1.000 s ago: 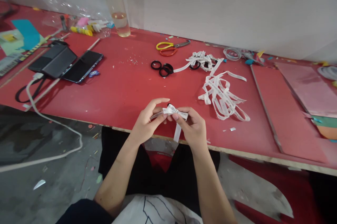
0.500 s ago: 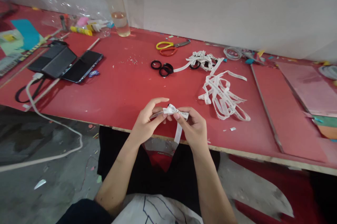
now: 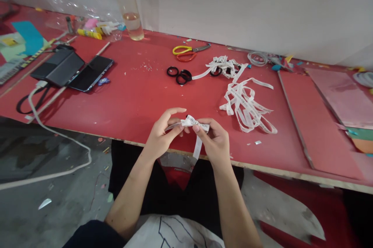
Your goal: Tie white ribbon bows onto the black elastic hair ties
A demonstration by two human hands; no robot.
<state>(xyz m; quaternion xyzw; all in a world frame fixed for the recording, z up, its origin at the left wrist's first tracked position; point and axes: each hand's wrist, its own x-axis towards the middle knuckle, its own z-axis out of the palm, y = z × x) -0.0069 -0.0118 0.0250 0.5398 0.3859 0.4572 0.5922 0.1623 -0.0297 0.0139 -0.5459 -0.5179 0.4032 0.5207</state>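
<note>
Both my hands pinch one white printed ribbon (image 3: 194, 125) above the near edge of the red table (image 3: 131, 96). My left hand (image 3: 162, 135) grips its left end between thumb and fingers. My right hand (image 3: 215, 142) holds the right part, and a loose tail of the ribbon hangs down between the two hands. A small dark thing seems to sit inside the folded ribbon, too hidden to name.
A heap of white printed ribbons (image 3: 246, 105) lies right of my hands. Black rings (image 3: 179, 75), yellow-and-orange scissors (image 3: 186, 50) and a clear bottle (image 3: 128, 7) lie farther back. Two phones (image 3: 72, 69) with a white cable (image 3: 52, 131) rest at the left. Pink sheets (image 3: 340, 96) lie right.
</note>
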